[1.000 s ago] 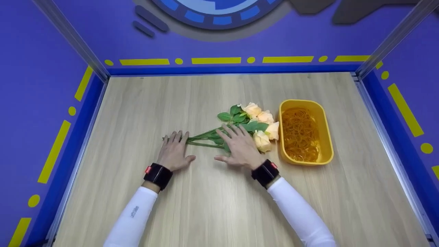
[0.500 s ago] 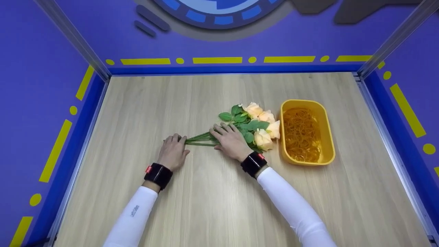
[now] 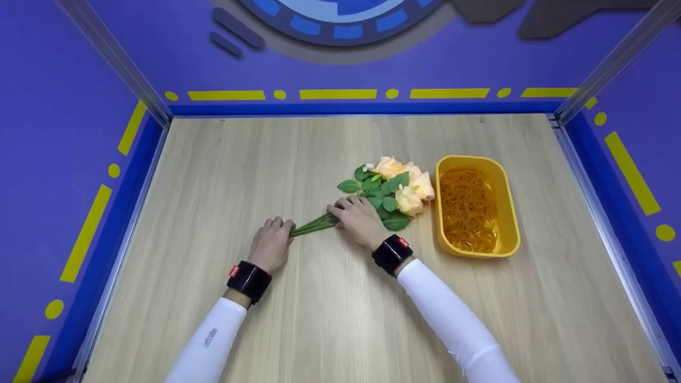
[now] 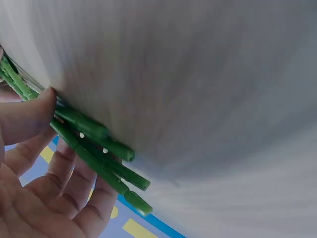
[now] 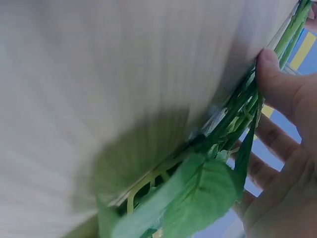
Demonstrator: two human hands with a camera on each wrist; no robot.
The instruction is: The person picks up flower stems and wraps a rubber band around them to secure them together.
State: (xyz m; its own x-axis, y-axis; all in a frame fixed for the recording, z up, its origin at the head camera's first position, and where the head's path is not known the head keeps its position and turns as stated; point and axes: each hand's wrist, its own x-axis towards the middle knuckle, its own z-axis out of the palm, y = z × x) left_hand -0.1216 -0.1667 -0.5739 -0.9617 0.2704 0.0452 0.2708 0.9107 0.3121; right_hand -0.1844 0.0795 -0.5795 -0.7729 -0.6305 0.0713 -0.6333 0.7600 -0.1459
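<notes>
A bunch of peach roses (image 3: pixel 408 201) with green leaves lies on the table, heads to the right, stems (image 3: pixel 314 225) running down to the left. My left hand (image 3: pixel 270 246) grips the stems near their cut ends; in the left wrist view the thumb lies over the green stem ends (image 4: pixel 101 163), with the fingers behind them. Higher up, just below the leaves, my right hand (image 3: pixel 362 221) holds the same stems between thumb and fingers. A large leaf (image 5: pixel 200 198) hangs beside that hand in the right wrist view.
A yellow plastic tub (image 3: pixel 508 213) holding a heap of rubber bands (image 3: pixel 467 205) stands right of the rose heads. Blue panels with yellow marks enclose the wooden table (image 3: pixel 340 319) at the back and sides.
Both hands have gone from lying flat over the stems to gripping them. The right hand slid left down the stems. The stems are drawn closer together, their lower ends shifted toward me.
</notes>
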